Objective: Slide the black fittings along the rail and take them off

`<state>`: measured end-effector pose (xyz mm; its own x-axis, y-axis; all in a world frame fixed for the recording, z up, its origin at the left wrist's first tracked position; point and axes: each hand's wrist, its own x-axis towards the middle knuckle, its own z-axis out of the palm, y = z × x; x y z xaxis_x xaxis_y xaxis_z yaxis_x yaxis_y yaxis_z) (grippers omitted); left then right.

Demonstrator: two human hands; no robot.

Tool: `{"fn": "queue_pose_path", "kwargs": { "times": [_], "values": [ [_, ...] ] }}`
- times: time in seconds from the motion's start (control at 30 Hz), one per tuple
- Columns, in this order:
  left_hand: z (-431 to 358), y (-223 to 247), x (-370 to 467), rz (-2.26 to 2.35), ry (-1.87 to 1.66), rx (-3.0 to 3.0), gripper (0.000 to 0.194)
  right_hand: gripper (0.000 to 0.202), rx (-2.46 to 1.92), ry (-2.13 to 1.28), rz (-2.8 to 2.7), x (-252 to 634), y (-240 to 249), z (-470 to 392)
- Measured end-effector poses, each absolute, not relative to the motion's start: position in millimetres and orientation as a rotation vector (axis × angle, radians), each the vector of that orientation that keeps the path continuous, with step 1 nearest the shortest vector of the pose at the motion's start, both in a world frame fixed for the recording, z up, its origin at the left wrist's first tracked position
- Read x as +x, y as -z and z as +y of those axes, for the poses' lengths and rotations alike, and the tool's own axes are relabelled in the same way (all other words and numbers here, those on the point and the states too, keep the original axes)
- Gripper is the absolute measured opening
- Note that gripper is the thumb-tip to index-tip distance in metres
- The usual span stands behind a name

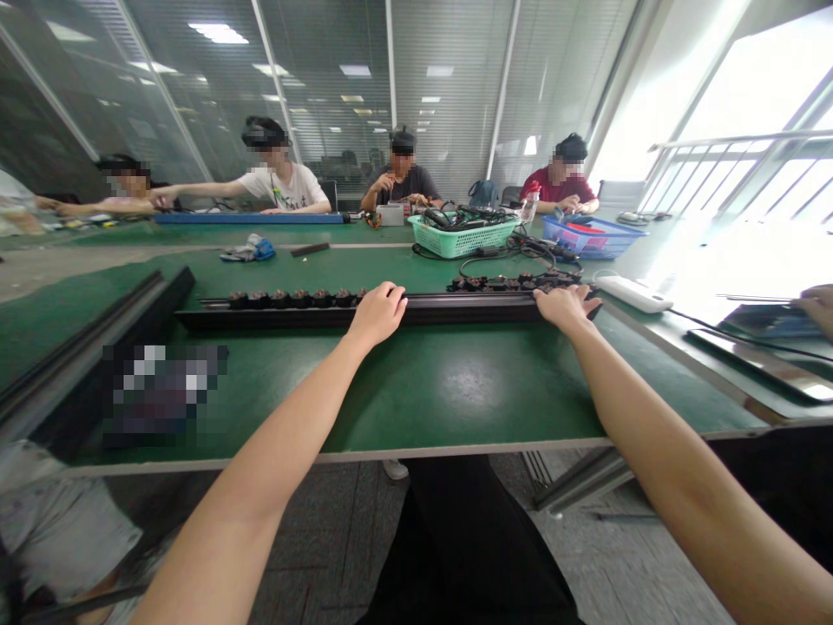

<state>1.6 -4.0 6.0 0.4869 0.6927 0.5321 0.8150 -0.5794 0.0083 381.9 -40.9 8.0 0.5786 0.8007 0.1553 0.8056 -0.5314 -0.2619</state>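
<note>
A long black rail [468,311] lies across the green table in front of me. Small black round parts [299,299] stand in a row along its left half. My left hand [381,312] is closed over the rail near its middle, fingers curled on the top edge beside the last of those parts. Toward the right end, my right hand [566,305] grips the rail, its thumb to the left and fingers reaching over the far side. More small black parts [501,283] lie in a cluster just behind the rail, by my right hand; their details are too small to make out.
Behind are a green basket [455,239] of cables and a blue basket [592,241]. A white power strip [634,293] lies right; another black rail [123,365] lies left. Gloves [251,249] rest farther back. Several people sit across the table [468,382].
</note>
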Motion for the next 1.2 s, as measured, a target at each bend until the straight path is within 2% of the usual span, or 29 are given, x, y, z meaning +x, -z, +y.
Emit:
{"fn": "queue_pose_path", "kwargs": {
  "times": [1.2],
  "values": [
    [-3.6, -5.1, 1.2, -1.266, 0.742, -2.482, 0.039, 0.068, -2.532, 0.047, -1.287, 390.3, -5.8, -38.9]
  ]
}}
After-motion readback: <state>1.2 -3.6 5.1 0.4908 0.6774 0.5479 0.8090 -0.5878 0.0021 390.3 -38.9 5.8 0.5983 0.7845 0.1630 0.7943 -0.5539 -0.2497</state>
